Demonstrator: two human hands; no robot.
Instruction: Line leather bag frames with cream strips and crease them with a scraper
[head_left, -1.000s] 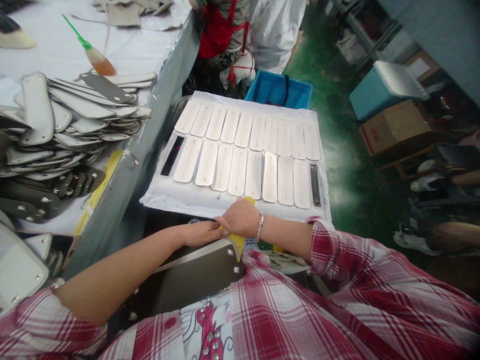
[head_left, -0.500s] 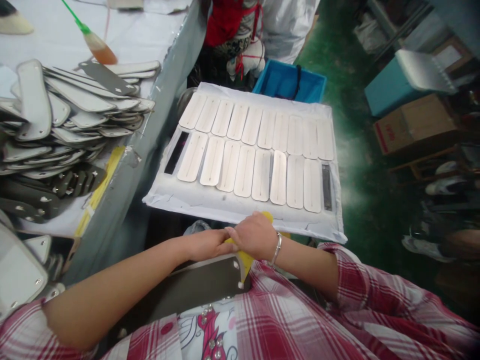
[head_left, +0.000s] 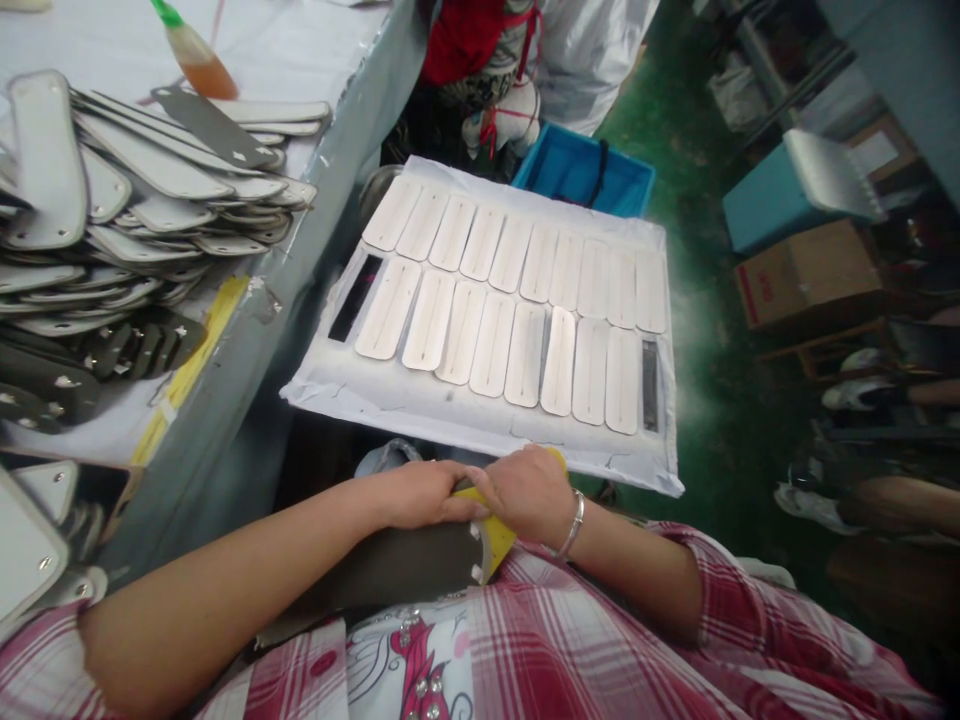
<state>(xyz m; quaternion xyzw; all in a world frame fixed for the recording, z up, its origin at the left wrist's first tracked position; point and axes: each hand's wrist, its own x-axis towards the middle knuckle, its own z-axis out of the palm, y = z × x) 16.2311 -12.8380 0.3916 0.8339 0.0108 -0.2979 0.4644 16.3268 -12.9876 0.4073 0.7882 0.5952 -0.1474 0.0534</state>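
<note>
Against my body lies a dark grey rounded panel (head_left: 405, 568) with small white fasteners at its end. My left hand (head_left: 424, 493) is closed over the panel's upper edge near that end, fingertips pointing right. Closed fingers of my right hand (head_left: 529, 493) grip a yellow sheet (head_left: 498, 545) that sticks out above and below the fist and touches the panel's end. The two hands meet, the right thumb over the left fingers. How the yellow sheet is joined to the panel is hidden.
Ahead, a white-covered board (head_left: 465, 395) carries two rows of white slitted strips (head_left: 491, 345). Left, a table (head_left: 300, 55) bears piled grey-and-white panels (head_left: 150, 165) and a bottle of amber liquid (head_left: 199, 65). Beyond are a blue crate (head_left: 555, 165), a carton (head_left: 806, 270) and a person in red (head_left: 465, 45).
The view has turned slightly. Both hands sit a little further right in it, still closed together, and the panel's fastener end has shifted slightly with them.
</note>
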